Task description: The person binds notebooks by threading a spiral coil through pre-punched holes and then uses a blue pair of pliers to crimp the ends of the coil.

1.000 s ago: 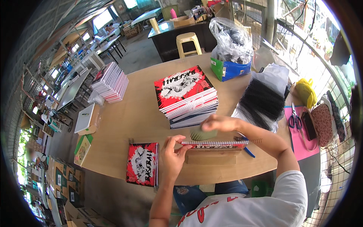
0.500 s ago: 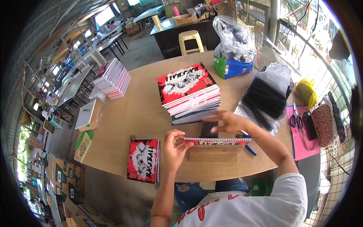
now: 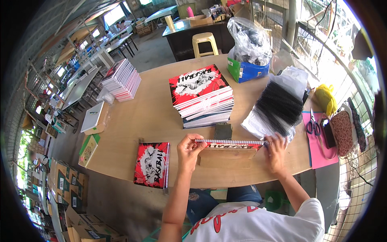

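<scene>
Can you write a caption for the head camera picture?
Both hands, left hand and right hand, hold a notebook upright on the wooden table.

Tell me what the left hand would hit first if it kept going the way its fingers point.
Likely the small dark block, just beyond the notebook the left hand grips; depth is uncertain.

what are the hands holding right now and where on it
A notebook stood on edge: left hand grips its left end, right hand its right end, by the spiral edge.

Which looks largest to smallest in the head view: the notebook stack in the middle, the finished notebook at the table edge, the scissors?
1. Notebook stack, largest.
2. Finished notebook, clearly smaller.
3. Scissors, smallest by far.
Fisheye bending shrinks things near the rim, so the scissors' look is least sure.
</scene>
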Motion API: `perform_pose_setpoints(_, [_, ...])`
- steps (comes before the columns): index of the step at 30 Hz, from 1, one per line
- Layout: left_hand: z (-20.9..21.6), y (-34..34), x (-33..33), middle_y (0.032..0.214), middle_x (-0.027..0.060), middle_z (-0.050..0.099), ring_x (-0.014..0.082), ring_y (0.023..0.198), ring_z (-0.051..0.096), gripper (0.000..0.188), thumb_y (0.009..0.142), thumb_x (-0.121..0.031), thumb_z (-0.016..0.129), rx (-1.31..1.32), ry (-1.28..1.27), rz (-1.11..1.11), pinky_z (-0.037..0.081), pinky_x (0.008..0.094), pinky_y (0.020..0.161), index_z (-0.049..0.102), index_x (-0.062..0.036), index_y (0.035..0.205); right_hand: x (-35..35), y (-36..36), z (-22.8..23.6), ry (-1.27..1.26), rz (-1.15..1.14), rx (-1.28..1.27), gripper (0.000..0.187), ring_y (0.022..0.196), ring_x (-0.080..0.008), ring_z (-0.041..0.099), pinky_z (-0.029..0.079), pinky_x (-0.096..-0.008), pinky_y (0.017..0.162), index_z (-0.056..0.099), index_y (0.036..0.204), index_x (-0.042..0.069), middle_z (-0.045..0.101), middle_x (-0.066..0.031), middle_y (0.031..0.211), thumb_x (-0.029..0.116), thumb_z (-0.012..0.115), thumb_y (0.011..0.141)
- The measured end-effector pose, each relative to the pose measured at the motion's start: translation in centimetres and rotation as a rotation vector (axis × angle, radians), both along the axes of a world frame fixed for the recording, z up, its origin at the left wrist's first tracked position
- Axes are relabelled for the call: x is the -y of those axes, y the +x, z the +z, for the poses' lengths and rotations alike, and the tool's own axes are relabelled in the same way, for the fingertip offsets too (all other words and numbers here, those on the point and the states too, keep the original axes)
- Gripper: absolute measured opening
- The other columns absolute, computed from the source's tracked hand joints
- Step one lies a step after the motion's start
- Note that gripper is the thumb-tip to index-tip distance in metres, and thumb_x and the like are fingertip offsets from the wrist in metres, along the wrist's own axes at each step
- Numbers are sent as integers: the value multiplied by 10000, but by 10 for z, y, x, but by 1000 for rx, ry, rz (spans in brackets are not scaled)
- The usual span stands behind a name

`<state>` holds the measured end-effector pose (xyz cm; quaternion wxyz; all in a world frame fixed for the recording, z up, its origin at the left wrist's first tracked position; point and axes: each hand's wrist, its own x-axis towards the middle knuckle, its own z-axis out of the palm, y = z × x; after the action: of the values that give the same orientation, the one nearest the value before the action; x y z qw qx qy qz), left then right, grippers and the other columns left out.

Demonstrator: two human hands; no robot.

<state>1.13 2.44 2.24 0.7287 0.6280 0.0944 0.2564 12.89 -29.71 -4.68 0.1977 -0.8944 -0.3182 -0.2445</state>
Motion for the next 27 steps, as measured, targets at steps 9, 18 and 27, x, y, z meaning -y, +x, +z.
perform_pose_setpoints(9, [1,3,1,1059,63,692,103,908,644,528,790,102,799,52,-43,-24,546,242,830,571,-69,1235,-101,14,216,-24,800,286,406,1013,-276,607,464,-490,1019,696,1150,29,639,-96,1002,193,718,778])
perform_pose_setpoints(18, [5,4,-1,1018,91,730,97,884,678,619,754,66,845,67,-88,-13,517,208,756,532,-64,1272,-185,14,228,-414,1099,715,294,1126,-177,584,261,-581,1244,780,924,114,676,20,987,230,672,676])
perform_pose_setpoints(27, [2,3,9,1093,110,683,143,1022,659,655,799,-47,847,28,-102,32,523,293,858,492,-53,1349,-161,15,194,-577,808,7,176,1045,-268,620,450,-486,1012,748,812,95,681,-48,944,245,776,726])
